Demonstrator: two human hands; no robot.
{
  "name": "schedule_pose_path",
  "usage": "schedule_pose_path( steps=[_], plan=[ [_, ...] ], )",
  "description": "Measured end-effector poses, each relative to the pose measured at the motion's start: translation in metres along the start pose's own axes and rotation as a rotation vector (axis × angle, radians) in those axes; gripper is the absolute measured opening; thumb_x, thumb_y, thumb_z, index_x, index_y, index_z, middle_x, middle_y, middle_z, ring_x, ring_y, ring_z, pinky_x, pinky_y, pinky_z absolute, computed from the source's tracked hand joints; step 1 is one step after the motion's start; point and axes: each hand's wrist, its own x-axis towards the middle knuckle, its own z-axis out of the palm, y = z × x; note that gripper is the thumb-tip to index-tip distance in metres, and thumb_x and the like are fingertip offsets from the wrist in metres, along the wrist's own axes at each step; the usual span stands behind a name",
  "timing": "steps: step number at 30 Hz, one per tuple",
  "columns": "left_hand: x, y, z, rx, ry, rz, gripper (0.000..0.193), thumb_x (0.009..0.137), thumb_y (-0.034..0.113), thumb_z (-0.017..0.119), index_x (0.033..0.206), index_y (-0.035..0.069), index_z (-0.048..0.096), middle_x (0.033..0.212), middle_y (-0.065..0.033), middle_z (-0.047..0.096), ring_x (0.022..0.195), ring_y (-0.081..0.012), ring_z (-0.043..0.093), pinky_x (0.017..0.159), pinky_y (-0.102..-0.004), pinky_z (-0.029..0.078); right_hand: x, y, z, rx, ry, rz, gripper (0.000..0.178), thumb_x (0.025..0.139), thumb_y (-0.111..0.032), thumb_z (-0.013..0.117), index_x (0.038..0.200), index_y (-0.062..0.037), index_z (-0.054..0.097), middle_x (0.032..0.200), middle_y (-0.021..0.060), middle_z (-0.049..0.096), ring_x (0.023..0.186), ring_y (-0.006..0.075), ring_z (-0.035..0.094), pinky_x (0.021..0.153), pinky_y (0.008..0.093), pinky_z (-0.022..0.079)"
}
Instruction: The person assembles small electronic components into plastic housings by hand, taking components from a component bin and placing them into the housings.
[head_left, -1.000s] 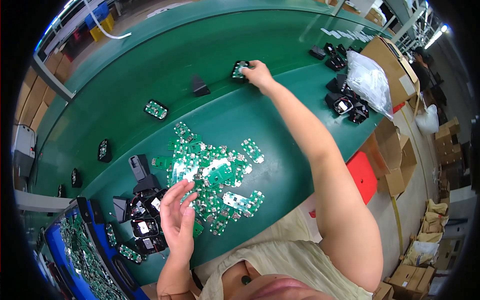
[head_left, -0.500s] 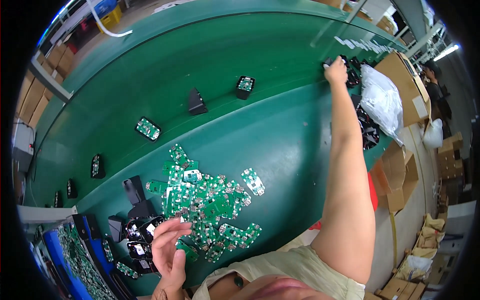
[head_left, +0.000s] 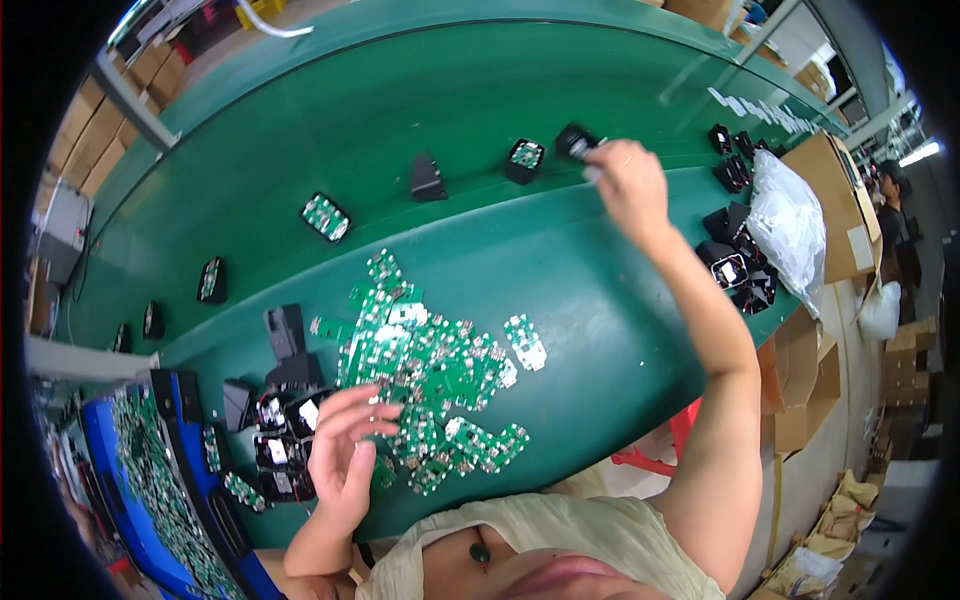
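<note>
Circuit boards [head_left: 430,365] lie heaped mid-table [head_left: 560,260], with the left hand [head_left: 345,455] spread open, empty, at their 8 o'clock edge. Right hand [head_left: 625,180], toward 1 o'clock, pinches a black housing [head_left: 575,143]; another housing [head_left: 525,160] sits just beside it.

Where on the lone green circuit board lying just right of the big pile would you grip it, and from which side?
Pinch the lone circuit board by its two long edges, coming from above and from its right. It lies flat on the green table, apart from the pile of boards, and that side is bare. The left hand is nearest.
</note>
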Motion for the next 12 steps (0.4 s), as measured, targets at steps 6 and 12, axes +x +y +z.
schedule_pose_path(
  steps=[6,12],
  plan=[
    [0.005,-0.005,0.005,-0.156,-0.113,-0.141,0.059,0.087,0.014,0.051,0.136,0.005,0.021,0.13,-0.0172,0.035,0.11,-0.0261,0.048,0.083,-0.0357,0.046,-0.018,-0.176,-0.055,0.286,-0.045,-0.54,0.016,0.071,-0.01,0.059,0.087,-0.0116,0.062,0.088,0.0015,0.059,0.095,0.019,0.058,0.076,0.0345,0.045],
    [-0.003,-0.002,-0.002,0.041,-0.112,-0.186,0.041,0.088,0.006,0.05,0.128,0.003,0.039,0.12,-0.0098,0.046,0.113,-0.0168,0.044,0.093,-0.0283,0.037,-0.019,-0.222,-0.059,0.472,-0.098,-0.617,0.025,0.072,-0.01,0.06,0.097,-0.012,0.062,0.104,0.004,0.06,0.103,0.0201,0.057,0.082,0.0348,0.044]
  ],
)
